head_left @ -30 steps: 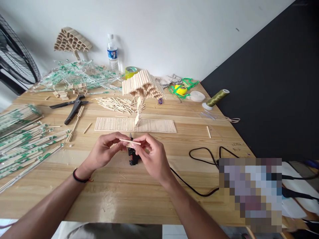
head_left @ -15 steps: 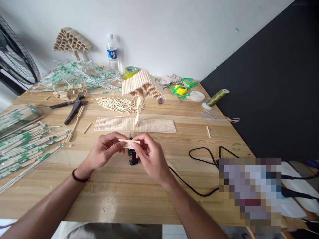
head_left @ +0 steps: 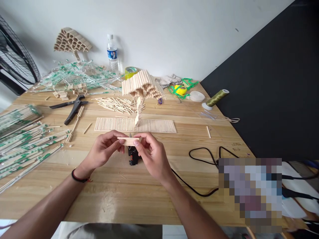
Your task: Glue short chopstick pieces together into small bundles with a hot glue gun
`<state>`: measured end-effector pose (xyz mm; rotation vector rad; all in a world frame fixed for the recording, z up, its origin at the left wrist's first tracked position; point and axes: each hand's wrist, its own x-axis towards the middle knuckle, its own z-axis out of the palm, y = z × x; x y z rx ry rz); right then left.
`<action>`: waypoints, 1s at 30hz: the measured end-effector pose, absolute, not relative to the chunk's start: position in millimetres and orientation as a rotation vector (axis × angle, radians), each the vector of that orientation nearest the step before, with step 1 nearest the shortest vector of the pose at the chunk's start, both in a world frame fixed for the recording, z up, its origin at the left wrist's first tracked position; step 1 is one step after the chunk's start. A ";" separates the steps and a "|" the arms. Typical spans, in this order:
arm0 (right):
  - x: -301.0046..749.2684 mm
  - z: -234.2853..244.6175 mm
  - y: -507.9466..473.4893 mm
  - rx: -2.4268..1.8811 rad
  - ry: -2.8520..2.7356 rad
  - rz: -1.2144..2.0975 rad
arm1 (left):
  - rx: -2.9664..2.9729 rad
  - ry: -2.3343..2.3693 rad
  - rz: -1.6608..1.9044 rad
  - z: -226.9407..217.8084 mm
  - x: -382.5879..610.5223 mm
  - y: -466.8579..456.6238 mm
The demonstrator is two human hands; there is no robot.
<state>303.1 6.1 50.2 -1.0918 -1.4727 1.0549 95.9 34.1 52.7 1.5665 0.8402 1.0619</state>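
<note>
My left hand (head_left: pixel 104 151) and my right hand (head_left: pixel 151 154) meet above the middle of the wooden table (head_left: pixel 149 199). Between their fingertips they pinch a small flat bundle of short wooden sticks (head_left: pixel 128 140), held level. Under the hands stands a black glue gun (head_left: pixel 132 156) with its tip pointing up; its black cord (head_left: pixel 196 189) runs off to the right. Just beyond lies a flat mat of sticks (head_left: pixel 114 124), from which a stick tree model (head_left: pixel 141 88) rises.
Black pliers (head_left: pixel 73 108) and wrapped chopsticks (head_left: pixel 22 146) lie at the left, loose cut sticks (head_left: pixel 113 103) behind the mat. A water bottle (head_left: pixel 112 53), tape roll (head_left: pixel 131 70), second stick tree (head_left: pixel 71 40) and green thread spool (head_left: pixel 216 98) stand further back. A fan (head_left: pixel 15 56) is at far left.
Both hands have lifted the stick bundle slightly and pressed closer together on it; the top stick now lies flush against the others.
</note>
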 end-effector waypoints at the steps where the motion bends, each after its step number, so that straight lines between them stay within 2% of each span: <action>1: 303.1 50.1 6.2 -1.090 -1.478 1.063 | 1.561 0.839 1.063 52.8 95.7 34.4; 13: 301.8 50.5 5.7 -0.998 -1.369 1.186 | 1.675 0.902 0.814 46.6 93.0 32.9; 30: 299.4 48.6 7.4 -0.961 -1.251 1.322 | 1.773 0.888 0.867 54.6 97.8 32.8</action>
